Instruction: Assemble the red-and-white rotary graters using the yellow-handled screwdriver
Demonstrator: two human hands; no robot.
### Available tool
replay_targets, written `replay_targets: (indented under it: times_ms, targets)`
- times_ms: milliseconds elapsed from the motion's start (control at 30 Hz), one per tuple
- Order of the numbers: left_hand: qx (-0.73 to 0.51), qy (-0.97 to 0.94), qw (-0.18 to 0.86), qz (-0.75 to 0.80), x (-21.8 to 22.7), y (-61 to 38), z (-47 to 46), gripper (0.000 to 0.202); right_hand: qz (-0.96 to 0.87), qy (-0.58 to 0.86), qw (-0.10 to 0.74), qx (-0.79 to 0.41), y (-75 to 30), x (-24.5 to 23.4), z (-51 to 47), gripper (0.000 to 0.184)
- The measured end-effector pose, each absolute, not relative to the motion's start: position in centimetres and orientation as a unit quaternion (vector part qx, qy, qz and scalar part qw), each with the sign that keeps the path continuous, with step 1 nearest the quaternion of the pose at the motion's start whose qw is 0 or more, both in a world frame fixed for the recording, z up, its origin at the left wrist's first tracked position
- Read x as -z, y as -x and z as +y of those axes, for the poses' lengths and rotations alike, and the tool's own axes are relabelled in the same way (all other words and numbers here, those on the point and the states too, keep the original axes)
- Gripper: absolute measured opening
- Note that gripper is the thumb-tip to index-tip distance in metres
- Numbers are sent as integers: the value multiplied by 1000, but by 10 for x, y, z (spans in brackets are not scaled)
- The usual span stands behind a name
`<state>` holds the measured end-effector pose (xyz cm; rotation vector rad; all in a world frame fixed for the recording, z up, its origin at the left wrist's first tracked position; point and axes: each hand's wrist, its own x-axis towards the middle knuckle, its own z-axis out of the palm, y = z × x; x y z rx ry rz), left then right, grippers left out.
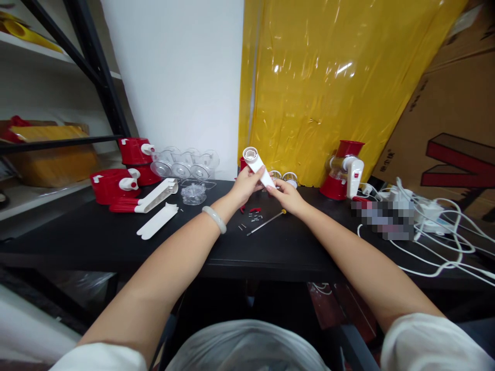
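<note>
Above the black table I hold a white crank handle (256, 164), its round hollow end tilted up and to the left. My left hand (245, 185) is wrapped round its middle, just under the round end. At the lower end, the fingers of my right hand (287, 196) pinch the handle. Beneath my hands lie several small screws (254, 217), little red plastic pieces (255, 209) and a long screwdriver (266, 223) with a yellow grip. Partly hidden behind my right hand, metal grater drums (290, 179) stand near the wall.
Red grater bodies (112, 186), clear plastic hoppers (185, 164), clear small parts (193, 194) and white handle shells (158, 221) sit to the left. An assembled rotary grater (335, 179) stands at right, near tangled white cables (444, 257). A large carton (441, 113) leans behind them.
</note>
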<state>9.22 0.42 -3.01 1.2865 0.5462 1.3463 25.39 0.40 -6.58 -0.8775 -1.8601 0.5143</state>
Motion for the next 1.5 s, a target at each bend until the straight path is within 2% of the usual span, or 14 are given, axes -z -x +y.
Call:
replay_targets:
  times_ms: [167,333,633,700,833,900,1033,1133,1267,1400,1500]
  targets:
    - [-553,-560,581,209,34,-91,7,41,-758,361,488,-238,-256,67,6,40]
    - [-579,-567,546,213,34,-93,6,41,-762,375,487,-205,-255,68,7,36]
    - [-584,-610,489,217,36,-95,11,56,-786,377,465,-153,-255,67,7,31]
    - [-588,-624,451,246,38,-94,15,51,-795,372,452,-159,-255,68,7,32]
    - [-591,-681,295,318,38,-83,25,32,-803,367,446,-151,-260,62,7,37]
    - [-545,-737,210,341,36,-73,27,29,-814,392,414,-115,-265,54,7,34]
    - [-381,-828,35,411,31,-56,20,31,-868,410,278,11,-276,40,8,26]
    - [-287,-860,-54,419,29,-50,13,31,-883,420,196,74,-288,44,10,25]
    - [-195,-878,-107,424,27,-47,12,34,-862,459,211,44,-311,66,14,30]
    - [-143,-881,-89,441,27,-45,17,30,-834,492,251,-2,-327,84,22,38]
    - [-98,-884,-80,450,30,-45,22,31,-835,493,246,18,-328,90,28,40]
